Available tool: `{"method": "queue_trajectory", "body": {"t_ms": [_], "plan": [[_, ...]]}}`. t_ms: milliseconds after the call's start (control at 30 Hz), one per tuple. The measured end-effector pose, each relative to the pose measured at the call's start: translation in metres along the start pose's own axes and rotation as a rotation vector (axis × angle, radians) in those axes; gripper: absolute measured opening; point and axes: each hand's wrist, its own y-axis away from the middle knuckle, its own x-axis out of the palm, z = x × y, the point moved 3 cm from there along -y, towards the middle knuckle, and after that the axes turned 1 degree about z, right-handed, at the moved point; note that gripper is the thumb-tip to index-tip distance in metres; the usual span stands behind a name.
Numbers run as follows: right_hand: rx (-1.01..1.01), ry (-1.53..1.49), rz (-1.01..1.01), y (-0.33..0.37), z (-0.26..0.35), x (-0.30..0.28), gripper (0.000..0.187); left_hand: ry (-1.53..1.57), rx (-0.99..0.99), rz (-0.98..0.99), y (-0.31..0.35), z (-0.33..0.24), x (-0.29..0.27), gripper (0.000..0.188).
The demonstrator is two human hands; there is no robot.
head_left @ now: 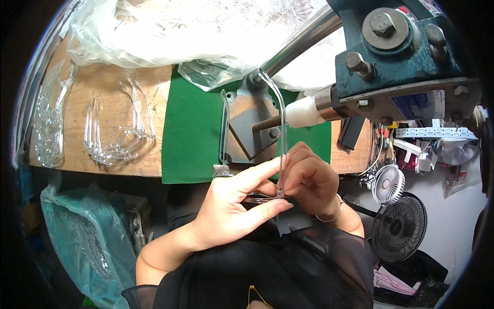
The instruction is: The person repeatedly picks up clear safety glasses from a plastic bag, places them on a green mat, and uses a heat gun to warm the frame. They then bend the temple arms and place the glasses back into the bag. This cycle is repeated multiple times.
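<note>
A pair of clear plastic eyeglass frames (282, 129) is held in front of me, with its long curved temples pointing away over the green mat (185, 123). My left hand (231, 206) grips the front of the frames, thumb below and fingers above. At the hinge corner, my right hand (313, 180) pinches with thumb and forefinger close to the base of the right temple. Whether a small part sits between those fingertips is hidden. Both hands are at the mat's near edge, just short of the press's metal base (252, 129).
A teal press head (406, 56) with a white nozzle (303, 112) overhangs from the right. Several clear frames (121, 147) lie on the wooden table at left. A large plastic bag (154, 36) covers the back. A teal-lined bin (77, 226) and two fans (399, 226) stand below table height.
</note>
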Motion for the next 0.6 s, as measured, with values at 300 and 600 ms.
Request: {"method": "queue_trajectory", "body": {"t_ms": [300,600], "plan": [[-0.113,0.104,-0.028,0.002,0.0003,-0.0015,0.011,-0.016,-0.035,0.025,0.0001,-0.0018,0.0,0.059],[-0.083,-0.069,-0.013,0.0031,-0.0066,0.0023,0.016,-0.032,-0.011,0.026,0.0046,-0.0001,-0.0023,0.059]]}}
